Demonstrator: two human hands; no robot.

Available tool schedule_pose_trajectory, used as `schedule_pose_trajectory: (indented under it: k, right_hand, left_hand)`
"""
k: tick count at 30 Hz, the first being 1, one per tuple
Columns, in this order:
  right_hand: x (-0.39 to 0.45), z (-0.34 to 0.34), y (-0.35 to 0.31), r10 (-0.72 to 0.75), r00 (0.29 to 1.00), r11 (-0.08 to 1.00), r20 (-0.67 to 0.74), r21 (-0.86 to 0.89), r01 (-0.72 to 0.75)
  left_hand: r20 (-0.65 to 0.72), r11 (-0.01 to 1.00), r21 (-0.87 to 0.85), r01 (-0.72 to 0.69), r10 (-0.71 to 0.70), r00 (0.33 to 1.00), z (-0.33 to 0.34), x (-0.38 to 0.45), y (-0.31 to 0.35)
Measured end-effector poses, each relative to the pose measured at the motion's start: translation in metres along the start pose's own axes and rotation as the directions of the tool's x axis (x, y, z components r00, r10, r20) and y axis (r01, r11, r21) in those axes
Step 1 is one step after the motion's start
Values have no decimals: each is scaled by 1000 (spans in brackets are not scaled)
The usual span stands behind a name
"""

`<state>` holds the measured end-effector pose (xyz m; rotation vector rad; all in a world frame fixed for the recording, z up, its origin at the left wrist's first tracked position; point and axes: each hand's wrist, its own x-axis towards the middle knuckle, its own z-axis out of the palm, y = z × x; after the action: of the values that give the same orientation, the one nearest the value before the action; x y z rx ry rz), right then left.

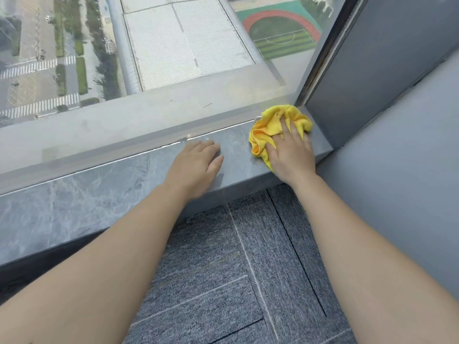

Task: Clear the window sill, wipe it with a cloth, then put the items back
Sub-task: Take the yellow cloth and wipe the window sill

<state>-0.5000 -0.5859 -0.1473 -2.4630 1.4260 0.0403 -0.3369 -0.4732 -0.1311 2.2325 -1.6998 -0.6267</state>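
Note:
The grey marble window sill [87, 194] runs from the lower left to the right corner below the glass. A crumpled yellow cloth [268, 127] lies at the sill's right end, against the corner of the frame. My right hand [290, 152] presses flat on the cloth, fingers spread over it. My left hand [196, 165] rests palm down on the bare sill just left of the cloth, fingers together, holding nothing. No other items stand on the visible sill.
The window glass [173, 45] rises right behind the sill, with a street and a sports field far below. A grey wall panel [385, 70] closes the right side. Dark grey carpet tiles [236, 269] cover the floor beneath my arms.

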Motion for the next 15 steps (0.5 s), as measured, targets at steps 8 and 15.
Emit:
schedule_pose_trajectory:
  k: [8, 15]
  right_hand:
    - [-79, -1, -2, -88, 996, 984, 1, 155, 86]
    - [-106, -47, -33, 330, 934, 485, 138, 824, -293]
  left_hand:
    - [34, 996, -79, 27, -24, 999, -9, -52, 16]
    - [7, 922, -378, 81, -85, 996, -40, -73, 49]
